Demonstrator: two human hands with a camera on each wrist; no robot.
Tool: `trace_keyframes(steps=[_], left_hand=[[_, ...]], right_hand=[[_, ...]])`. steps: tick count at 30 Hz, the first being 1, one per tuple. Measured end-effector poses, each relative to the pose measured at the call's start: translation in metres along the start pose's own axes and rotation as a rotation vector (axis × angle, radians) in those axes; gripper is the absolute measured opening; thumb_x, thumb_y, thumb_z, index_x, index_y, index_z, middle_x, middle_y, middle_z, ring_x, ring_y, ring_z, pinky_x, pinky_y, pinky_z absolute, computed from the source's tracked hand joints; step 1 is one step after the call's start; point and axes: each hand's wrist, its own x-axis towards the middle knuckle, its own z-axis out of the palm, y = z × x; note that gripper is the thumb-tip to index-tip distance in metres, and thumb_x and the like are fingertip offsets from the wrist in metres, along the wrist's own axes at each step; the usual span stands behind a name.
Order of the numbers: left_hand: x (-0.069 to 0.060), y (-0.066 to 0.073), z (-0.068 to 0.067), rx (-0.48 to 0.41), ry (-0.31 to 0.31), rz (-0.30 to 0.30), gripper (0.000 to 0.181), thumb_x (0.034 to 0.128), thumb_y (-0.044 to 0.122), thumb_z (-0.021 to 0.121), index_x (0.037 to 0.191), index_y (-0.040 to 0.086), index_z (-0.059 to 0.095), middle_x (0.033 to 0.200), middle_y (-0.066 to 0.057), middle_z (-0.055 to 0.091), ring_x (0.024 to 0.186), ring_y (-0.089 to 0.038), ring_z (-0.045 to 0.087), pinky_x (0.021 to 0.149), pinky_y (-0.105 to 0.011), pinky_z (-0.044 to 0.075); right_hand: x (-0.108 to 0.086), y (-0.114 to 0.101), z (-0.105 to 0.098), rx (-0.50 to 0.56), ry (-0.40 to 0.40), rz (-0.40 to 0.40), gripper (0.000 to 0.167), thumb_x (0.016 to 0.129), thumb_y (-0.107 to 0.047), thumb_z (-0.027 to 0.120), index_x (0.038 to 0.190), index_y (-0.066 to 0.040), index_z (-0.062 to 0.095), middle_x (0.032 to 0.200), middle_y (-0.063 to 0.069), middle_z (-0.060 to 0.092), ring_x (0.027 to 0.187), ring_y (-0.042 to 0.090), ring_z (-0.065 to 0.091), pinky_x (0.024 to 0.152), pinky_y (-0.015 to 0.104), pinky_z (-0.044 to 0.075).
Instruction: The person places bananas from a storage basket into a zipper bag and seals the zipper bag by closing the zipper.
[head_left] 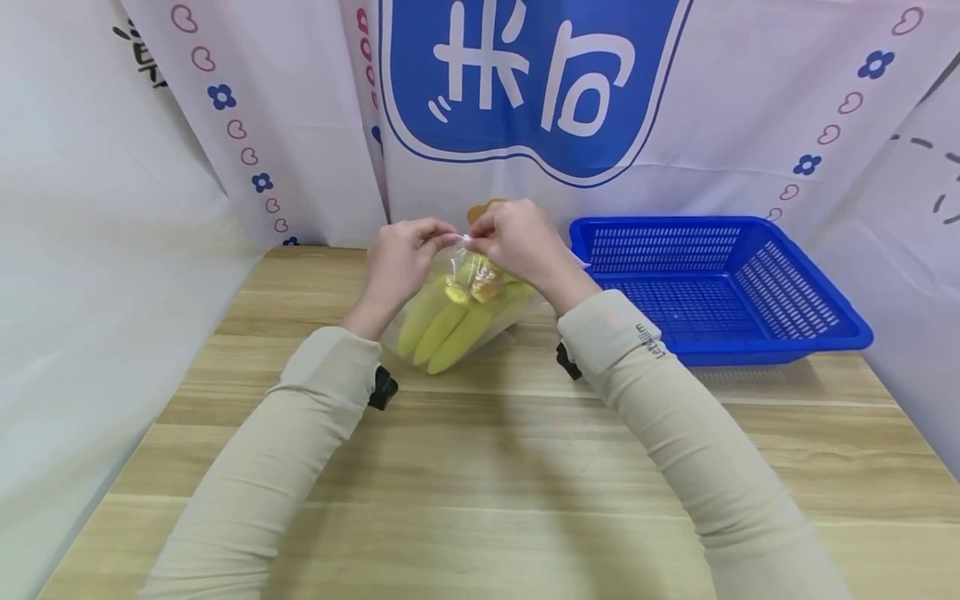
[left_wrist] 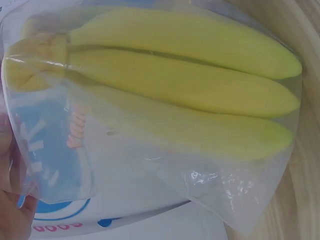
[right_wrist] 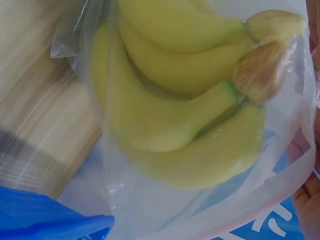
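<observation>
A clear plastic bag [head_left: 510, 317] holds yellow bananas [head_left: 452, 333] and stands on the wooden table, its top edge raised. My left hand [head_left: 405, 254] pinches that top edge between thumb and fingers. Close beside it, my right hand [head_left: 517, 240] pinches the same edge. In the left wrist view, several bananas [left_wrist: 185, 80] lie side by side behind the clear film. The right wrist view shows the bananas' brown stem ends [right_wrist: 262, 72] near the bag's pinkish top strip [right_wrist: 255, 210].
A blue plastic basket [head_left: 757, 343] with slotted walls sits to the right of the bag on the wooden table [head_left: 480, 500]. Behind the table hangs a white cloth [head_left: 315, 100] printed with a blue sign, hearts and flowers.
</observation>
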Motion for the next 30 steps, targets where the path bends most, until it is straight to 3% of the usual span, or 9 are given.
trace_keyframes(steps=[4,9,14,24,27,30], left_hand=[[-0.001,0.000,-0.001,-0.027,-0.005,-0.025,0.020,0.0884,0.023,0.065,0.099,0.008,0.074,0.099,-0.010,0.075,0.080,-0.026,0.066,0.068,-0.033,0.048],[-0.002,0.000,0.000,-0.053,0.014,-0.003,0.020,0.0884,0.021,0.065,0.099,0.006,0.074,0.098,-0.011,0.075,0.086,-0.028,0.067,0.075,-0.038,0.050],[-0.002,0.000,-0.001,-0.036,0.032,0.006,0.019,0.0883,0.022,0.066,0.099,0.008,0.074,0.097,-0.010,0.075,0.080,-0.026,0.067,0.068,-0.034,0.048],[0.001,-0.006,-0.009,-0.018,0.015,-0.050,0.021,0.0888,0.024,0.065,0.100,0.009,0.075,0.103,-0.009,0.074,0.072,-0.024,0.063,0.059,-0.025,0.039],[0.001,-0.007,-0.010,-0.012,0.008,-0.028,0.021,0.0892,0.023,0.064,0.100,0.008,0.074,0.103,-0.010,0.074,0.079,-0.025,0.067,0.064,-0.029,0.046],[0.001,-0.005,-0.012,0.050,-0.011,0.018,0.020,0.0900,0.021,0.064,0.100,0.007,0.074,0.103,-0.010,0.074,0.088,-0.028,0.068,0.085,-0.038,0.049]], right_hand=[[-0.002,0.001,0.001,0.013,-0.002,0.006,0.020,0.088,-0.021,0.069,0.099,-0.005,0.075,0.096,0.010,0.074,0.088,0.022,0.067,0.081,0.032,0.054],[-0.003,0.002,0.004,0.013,-0.021,0.005,0.024,0.090,-0.023,0.066,0.106,-0.005,0.072,0.099,0.010,0.072,0.090,0.022,0.065,0.084,0.032,0.054],[-0.001,-0.002,0.003,-0.049,-0.036,-0.015,0.025,0.092,-0.024,0.063,0.109,-0.009,0.073,0.099,0.008,0.069,0.088,0.022,0.062,0.082,0.034,0.052],[-0.002,0.001,0.001,-0.093,-0.068,-0.012,0.023,0.092,-0.022,0.063,0.107,-0.009,0.074,0.097,0.008,0.069,0.085,0.024,0.061,0.080,0.036,0.051],[-0.003,0.005,0.006,-0.092,-0.080,-0.010,0.026,0.095,-0.024,0.058,0.111,-0.007,0.069,0.104,0.008,0.069,0.093,0.025,0.063,0.086,0.037,0.052],[-0.006,0.008,0.013,-0.143,-0.079,-0.043,0.026,0.099,-0.026,0.050,0.114,-0.007,0.061,0.105,0.009,0.069,0.093,0.025,0.065,0.086,0.039,0.053]])
